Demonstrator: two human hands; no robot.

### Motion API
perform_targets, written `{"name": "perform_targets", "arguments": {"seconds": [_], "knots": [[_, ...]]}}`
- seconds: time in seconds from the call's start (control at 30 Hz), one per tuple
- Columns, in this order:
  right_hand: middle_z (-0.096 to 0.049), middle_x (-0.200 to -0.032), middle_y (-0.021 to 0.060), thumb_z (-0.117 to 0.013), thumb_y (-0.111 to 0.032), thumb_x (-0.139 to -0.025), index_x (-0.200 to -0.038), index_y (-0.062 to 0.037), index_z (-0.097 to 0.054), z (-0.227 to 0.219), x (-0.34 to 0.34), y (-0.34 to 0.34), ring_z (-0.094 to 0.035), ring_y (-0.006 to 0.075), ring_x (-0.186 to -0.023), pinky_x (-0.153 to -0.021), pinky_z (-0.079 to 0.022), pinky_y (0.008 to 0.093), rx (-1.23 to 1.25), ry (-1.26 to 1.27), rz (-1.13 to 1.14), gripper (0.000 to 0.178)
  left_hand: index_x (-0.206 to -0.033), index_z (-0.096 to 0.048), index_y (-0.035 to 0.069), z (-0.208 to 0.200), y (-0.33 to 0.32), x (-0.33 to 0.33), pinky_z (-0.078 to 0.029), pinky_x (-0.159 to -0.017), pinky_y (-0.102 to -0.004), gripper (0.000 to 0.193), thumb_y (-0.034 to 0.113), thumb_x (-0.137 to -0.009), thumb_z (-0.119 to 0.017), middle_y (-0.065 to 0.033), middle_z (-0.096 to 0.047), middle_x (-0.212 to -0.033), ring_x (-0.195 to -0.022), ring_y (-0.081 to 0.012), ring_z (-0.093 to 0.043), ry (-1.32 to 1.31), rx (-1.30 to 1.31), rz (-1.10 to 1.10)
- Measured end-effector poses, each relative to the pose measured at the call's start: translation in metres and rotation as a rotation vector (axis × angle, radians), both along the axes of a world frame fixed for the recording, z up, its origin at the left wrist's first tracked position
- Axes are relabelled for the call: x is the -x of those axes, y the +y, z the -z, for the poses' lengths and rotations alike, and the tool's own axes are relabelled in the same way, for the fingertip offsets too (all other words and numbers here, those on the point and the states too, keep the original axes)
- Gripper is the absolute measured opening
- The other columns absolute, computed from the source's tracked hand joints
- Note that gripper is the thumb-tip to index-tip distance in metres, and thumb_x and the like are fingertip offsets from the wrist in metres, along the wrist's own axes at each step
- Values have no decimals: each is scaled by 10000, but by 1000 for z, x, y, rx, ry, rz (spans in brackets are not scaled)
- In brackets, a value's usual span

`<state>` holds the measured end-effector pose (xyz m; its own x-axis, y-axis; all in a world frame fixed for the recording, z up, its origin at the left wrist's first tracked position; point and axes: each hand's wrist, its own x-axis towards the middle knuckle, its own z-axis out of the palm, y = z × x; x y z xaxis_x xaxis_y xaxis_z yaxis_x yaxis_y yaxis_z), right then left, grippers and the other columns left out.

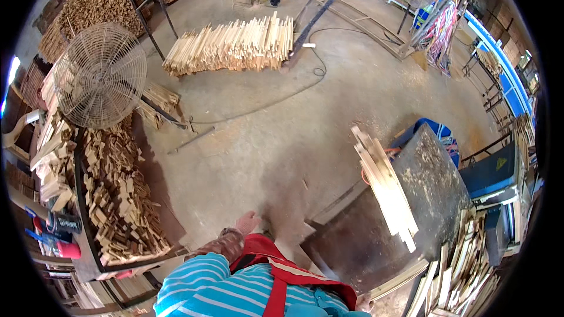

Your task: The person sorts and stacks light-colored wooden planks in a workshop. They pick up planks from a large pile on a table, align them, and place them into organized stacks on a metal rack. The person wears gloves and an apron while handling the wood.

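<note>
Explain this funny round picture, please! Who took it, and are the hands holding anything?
There's no robot here, just a person. A camera on their head looks down, and its very wide lens makes straight edges bend. The bare left hand is out over the floor, and I see nothing in it. Only a bit of the right hand shows at the bottom, so I can't tell whether it holds anything. Nearby, pale wooden strips lie on a dark, worn surface.

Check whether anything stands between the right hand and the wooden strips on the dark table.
A pale board lies along the table's near edge, between the right hand and the wooden strips; beyond it, nothing visible blocks.
</note>
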<state>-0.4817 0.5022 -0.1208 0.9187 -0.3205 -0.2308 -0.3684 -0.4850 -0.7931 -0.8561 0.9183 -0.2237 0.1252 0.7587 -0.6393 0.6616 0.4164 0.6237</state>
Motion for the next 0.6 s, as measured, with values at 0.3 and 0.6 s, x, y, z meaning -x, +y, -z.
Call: {"name": "perform_targets", "arguments": {"seconds": [0.3, 0.6], "knots": [[-582, -961, 74, -681, -53, -817, -1164, 45, -580, -82, 18, 337, -554, 194, -806, -728, -488, 335, -416, 24, -481, 375, -1394, -573, 57, -180, 262, -70, -444, -1102, -420, 629, 476, -926, -606, -188, -600, -1396, -1301, -335, -566, -133, -116, 294], [-649, -968, 101, -806, -157, -758, -1202, 23, -615, -125, 80, 679, -623, 209, -882, -779, -517, 380, -403, 96, -1167, 516, -1393, -543, 57, -205, 344, -151, -507, -983, -360, 598, 337, -889, -705, -157, -689, -1158, -1105, -235, -651, -556, -78, 286]]}}
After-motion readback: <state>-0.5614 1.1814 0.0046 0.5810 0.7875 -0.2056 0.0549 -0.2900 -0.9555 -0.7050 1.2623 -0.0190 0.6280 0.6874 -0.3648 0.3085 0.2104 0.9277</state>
